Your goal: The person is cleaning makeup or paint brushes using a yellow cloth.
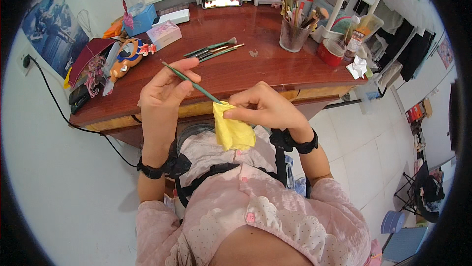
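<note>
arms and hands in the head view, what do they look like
The left hand and right hand are ungloved. A black left wrist strap and a similar right wrist strap each carry a bulky black piece. The pale pink, crinkled sleeves stop around the elbows.

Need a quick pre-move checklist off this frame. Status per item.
1. Left hand has the green handle: ok, held between thumb and fingers.
2. Right hand has the yellow cloth: ok, pinched near its top, the rest hanging down.
3. Handle's lower end properly seated in the cloth: cannot tell, covered.
4. Left fingertips clear of the loose brushes: cannot tell, they nearly meet in this single view.
5. Clear cup of brushes stable: ok, upright on the desk.
</note>
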Motion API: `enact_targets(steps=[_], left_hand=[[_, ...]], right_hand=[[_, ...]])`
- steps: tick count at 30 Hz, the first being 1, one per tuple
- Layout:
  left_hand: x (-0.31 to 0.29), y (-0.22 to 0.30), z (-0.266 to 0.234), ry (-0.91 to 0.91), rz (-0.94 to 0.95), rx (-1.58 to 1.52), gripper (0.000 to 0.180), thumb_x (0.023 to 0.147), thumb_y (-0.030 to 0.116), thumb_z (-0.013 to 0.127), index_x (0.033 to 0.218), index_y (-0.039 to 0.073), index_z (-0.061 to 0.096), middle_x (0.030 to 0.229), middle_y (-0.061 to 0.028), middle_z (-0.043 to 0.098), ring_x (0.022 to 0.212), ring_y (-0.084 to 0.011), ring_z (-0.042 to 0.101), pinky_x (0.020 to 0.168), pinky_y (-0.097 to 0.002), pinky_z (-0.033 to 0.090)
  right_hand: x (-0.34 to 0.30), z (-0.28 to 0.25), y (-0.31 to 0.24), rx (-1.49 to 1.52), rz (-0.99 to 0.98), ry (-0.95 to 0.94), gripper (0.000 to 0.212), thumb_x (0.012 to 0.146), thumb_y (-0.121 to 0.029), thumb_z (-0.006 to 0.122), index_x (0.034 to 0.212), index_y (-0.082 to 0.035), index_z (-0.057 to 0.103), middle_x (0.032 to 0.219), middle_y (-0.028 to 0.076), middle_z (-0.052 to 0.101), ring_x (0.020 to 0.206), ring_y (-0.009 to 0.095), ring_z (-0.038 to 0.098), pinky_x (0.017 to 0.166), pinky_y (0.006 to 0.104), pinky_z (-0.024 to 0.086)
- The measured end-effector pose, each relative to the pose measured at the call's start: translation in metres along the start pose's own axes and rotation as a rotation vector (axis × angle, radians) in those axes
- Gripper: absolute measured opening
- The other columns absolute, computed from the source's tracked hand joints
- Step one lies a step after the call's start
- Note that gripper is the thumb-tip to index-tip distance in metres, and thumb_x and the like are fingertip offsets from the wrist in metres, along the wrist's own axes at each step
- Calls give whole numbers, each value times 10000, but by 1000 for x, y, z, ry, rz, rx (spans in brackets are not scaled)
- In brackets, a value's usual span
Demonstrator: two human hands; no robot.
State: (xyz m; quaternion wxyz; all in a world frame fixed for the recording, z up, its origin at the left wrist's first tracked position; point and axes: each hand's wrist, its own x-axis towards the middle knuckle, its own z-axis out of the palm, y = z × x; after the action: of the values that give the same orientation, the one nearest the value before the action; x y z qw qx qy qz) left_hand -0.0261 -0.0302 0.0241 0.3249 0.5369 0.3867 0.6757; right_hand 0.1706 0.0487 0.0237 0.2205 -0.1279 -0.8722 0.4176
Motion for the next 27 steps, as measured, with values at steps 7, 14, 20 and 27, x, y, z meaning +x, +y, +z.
enact_targets(steps=[7, 14, 20, 27], left_hand=[[2, 1, -3, -3, 102, -209, 314, 824, -62, 502, 1134, -28, 535, 899, -23, 548, 816, -69, 495, 703, -182, 408], [1, -6, 1, -200, -88, -167, 251, 805, -46, 574, 1054, -23, 555, 905, -34, 551, 803, -91, 532, 682, -206, 445], [2, -11, -1, -142, -70, 3, 168, 782, -69, 613, 947, -50, 592, 909, -79, 604, 806, -128, 583, 729, -234, 484], [1, -14, 2, -101, 4, -88, 140, 801, -55, 603, 940, -51, 596, 909, -88, 610, 782, -133, 590, 717, -241, 488]], right_hand=[[-1, 0, -4, 9, -13, 15, 244, 848, -206, 594, 748, 17, 597, 527, 89, 460, 448, 111, 359, 428, 271, 312], [0, 11, -2, -150, -109, 164, 266, 852, -192, 602, 687, 13, 555, 496, 56, 413, 436, 88, 366, 416, 245, 297], [1, 14, -7, -85, -12, 278, 254, 852, -212, 597, 741, 16, 581, 518, 123, 461, 418, 171, 423, 429, 286, 343], [2, 11, -6, 86, 79, 248, 240, 864, -198, 583, 742, 8, 595, 499, 63, 481, 433, 113, 443, 433, 262, 358]])
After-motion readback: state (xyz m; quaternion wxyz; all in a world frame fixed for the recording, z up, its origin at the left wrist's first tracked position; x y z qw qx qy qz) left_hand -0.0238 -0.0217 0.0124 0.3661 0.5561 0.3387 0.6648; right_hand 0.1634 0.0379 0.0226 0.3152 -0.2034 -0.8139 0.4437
